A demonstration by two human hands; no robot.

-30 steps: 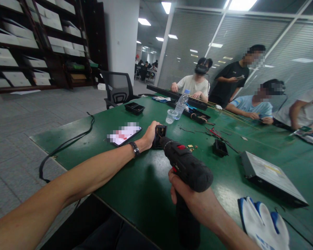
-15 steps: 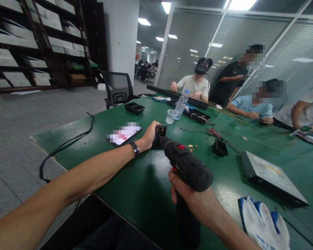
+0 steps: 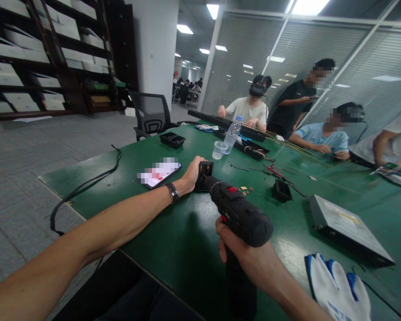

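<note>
The left hand (image 3: 190, 175) is closed around the left side of an upright black housing (image 3: 206, 169), open face toward the drill (image 3: 242, 209). The drill's long axis slants forward-left into it; bit contact is hard to make out. The right hand (image 3: 237, 243), farther off, wraps the drill's handle.

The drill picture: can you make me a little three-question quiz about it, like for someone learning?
1. True or false: the right hand grips the power drill.

2. Choose one. The table is: A) red, B) green, C) white.

3. Fill the gap: the drill's front end points at a black plastic piece held in the other hand, the ____ one.

Key:
1. True.
2. B, green.
3. Left: the left hand holds the piece.
</note>
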